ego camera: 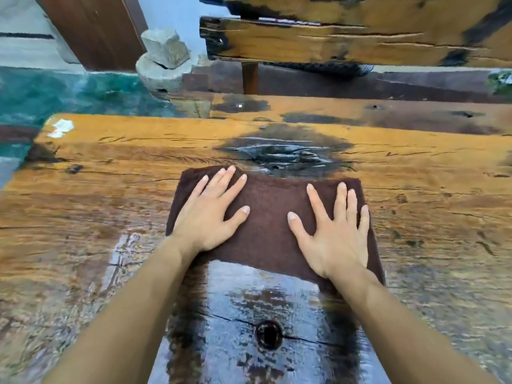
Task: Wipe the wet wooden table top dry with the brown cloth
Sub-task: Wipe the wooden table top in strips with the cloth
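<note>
The left hand [210, 214] and right hand [335, 234] lie flat with fingers spread, pressing the brown cloth [270, 217] at the centre of the wooden table top [110, 162]. Toward 6 o'clock the wood gleams wet around a dark knot hole [268, 334]. At 11 o'clock, stone blocks [163, 59] stand by a teal floor [55, 95].

The cloth [270, 217] lies on the counter [110, 167], near the middle; the left hand [210, 214] rests on its left half, the right hand [335, 234] on its right half.
</note>
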`<state>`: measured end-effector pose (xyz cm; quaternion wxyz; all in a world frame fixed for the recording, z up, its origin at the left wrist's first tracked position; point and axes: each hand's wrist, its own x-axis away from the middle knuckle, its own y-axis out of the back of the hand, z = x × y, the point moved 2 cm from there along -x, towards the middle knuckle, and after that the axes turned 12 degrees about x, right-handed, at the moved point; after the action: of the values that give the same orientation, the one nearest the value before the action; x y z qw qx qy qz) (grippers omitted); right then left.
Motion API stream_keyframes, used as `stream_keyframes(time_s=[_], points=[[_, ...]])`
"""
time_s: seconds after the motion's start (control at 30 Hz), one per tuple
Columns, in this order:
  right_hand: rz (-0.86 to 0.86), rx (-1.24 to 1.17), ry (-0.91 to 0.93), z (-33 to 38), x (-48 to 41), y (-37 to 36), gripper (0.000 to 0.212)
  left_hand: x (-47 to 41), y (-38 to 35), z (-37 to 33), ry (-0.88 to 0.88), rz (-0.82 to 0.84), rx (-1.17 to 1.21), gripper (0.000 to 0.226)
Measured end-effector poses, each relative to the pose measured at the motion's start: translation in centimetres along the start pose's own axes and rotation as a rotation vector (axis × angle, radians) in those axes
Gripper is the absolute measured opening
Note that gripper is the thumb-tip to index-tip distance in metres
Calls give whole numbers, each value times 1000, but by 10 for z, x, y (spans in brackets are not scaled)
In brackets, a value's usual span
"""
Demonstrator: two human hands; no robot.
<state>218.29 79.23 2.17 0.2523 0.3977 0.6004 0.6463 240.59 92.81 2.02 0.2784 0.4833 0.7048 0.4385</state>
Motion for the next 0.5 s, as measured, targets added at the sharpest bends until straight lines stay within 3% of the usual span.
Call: stream_keyframes(time_s=[0.5], points=[[-107, 19, -41, -3, -168, 37, 85, -159, 19, 26, 8, -68, -89, 66]])
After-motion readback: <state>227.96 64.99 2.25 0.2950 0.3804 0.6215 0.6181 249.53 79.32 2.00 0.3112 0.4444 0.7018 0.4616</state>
